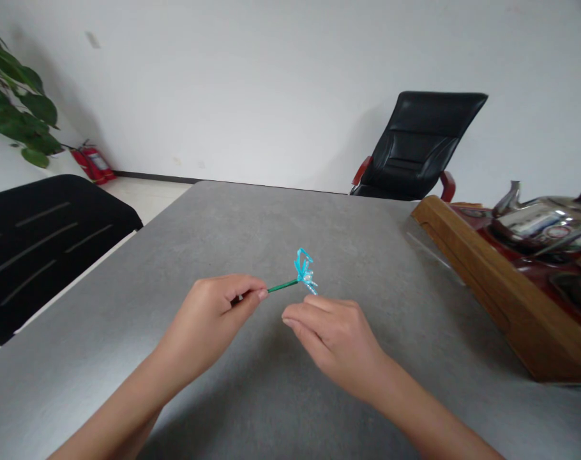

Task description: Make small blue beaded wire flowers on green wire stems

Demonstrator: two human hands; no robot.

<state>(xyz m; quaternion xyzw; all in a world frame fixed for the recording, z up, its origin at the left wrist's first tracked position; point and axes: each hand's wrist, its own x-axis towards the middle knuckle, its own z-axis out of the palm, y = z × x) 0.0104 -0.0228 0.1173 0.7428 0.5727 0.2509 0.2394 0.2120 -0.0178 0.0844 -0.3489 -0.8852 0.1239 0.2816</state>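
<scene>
Left hand [218, 303]: grip pinched on the green stem [282, 287].
Right hand [331, 332]: fingers curled shut, holding nothing visible, just beside the stem.
Blue ribbon flower [304, 268]: at the stem's tip, above the desk [271, 217].

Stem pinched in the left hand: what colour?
Green, with light blue ribbon loops at its tip. The stem shows in the head view, pinched by the left hand.
</scene>
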